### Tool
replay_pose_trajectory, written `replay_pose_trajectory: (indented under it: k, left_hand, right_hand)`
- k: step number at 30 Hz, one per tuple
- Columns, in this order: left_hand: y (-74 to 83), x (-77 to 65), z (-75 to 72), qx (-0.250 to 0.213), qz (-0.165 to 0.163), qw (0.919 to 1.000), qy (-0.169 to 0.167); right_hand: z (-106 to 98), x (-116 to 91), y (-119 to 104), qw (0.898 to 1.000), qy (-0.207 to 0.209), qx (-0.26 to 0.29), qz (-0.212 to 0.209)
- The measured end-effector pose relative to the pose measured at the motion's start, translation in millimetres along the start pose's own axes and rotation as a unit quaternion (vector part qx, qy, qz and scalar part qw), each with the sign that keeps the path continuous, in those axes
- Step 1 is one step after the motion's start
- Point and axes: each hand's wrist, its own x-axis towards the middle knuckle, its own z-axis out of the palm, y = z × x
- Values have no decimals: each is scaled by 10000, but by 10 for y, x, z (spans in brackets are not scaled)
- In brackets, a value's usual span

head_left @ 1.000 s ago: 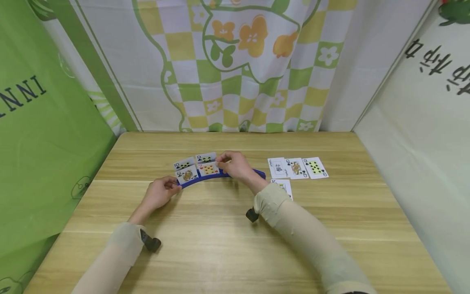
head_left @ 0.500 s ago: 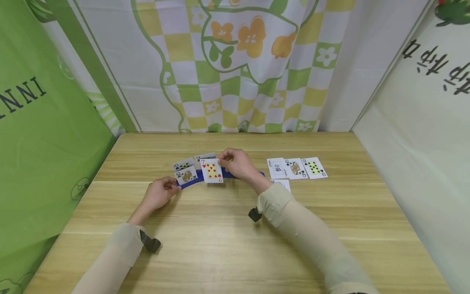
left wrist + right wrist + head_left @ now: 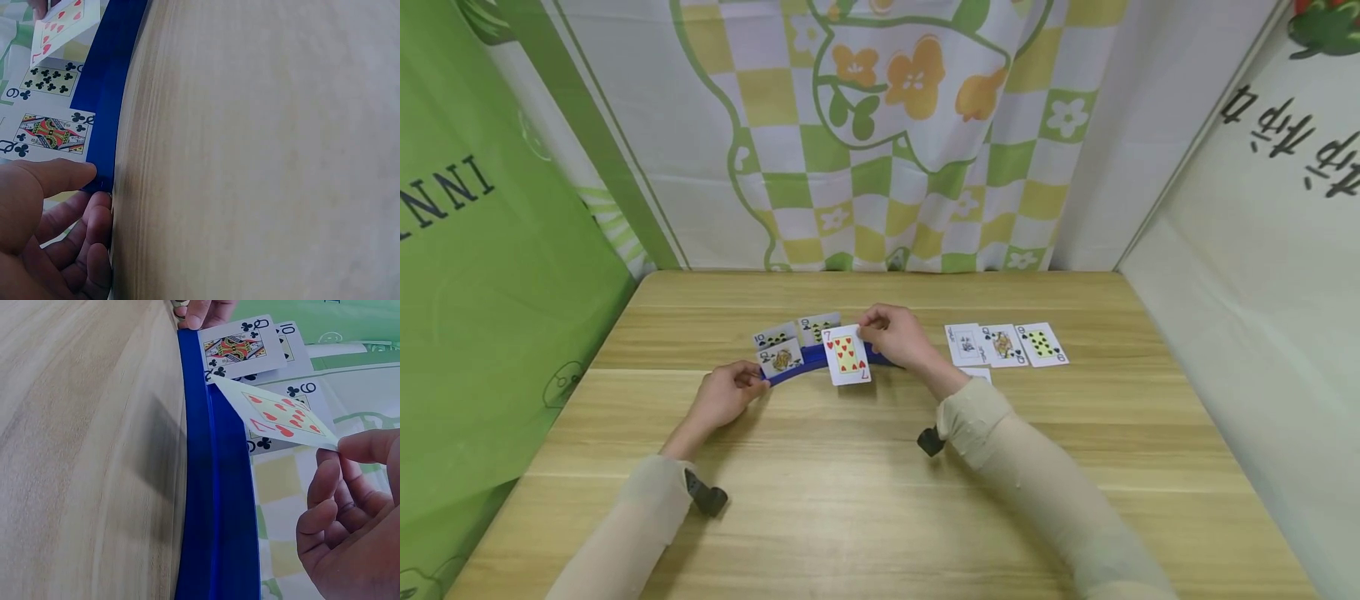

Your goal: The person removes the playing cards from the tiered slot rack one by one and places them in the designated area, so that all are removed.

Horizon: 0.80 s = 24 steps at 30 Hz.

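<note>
My left hand (image 3: 726, 393) grips the left end of a curved blue card holder (image 3: 107, 112), thumb on top and fingers below. My right hand (image 3: 901, 337) pinches the seven of hearts (image 3: 847, 356) by its upper right corner. That card is held up in front of the holder, tilted in the right wrist view (image 3: 284, 415). At the holder's left, the queen of clubs (image 3: 240, 349) stands in the front row, partly covering a black ten (image 3: 294, 347) behind it. The nine of clubs (image 3: 49, 81) stands in the back row, partly hidden by the seven in the right wrist view.
To the right on the wooden table (image 3: 850, 500) lie a joker (image 3: 964, 344), a black queen (image 3: 1003, 345) and a black spot card (image 3: 1042, 344), face up in a row. Below them another card (image 3: 980, 374) is mostly hidden by the right arm. A patterned curtain (image 3: 910, 208) hangs behind.
The seven of hearts has come out of the holder's front row. My right hand has brought it toward me and slightly right. My left hand has stayed at the holder's end.
</note>
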Motion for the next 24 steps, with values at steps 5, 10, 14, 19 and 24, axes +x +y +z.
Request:
replay_pose_trajectory:
  k: [5,10,14,19,24]
  left_hand:
    - [-8,-1,0,1,-4,10000,-8]
    - [-8,-4,-3,-13,21,10000,4]
    - [-10,-3,-5,-3,49,10000,18]
    - [-12,-2,-7,-10,52,10000,38]
    - [-15,6,-2,8,52,10000,38]
  right_hand:
    - [-46,-17,24,9999,14,100,61]
    - [-109,-31,35,9997,78,229,11]
    - [-163,-48,46,9996,97,247,50]
    - [-221,-68,69,9993,76,350,58]
    - [-277,-94,96,9992,64,369,171]
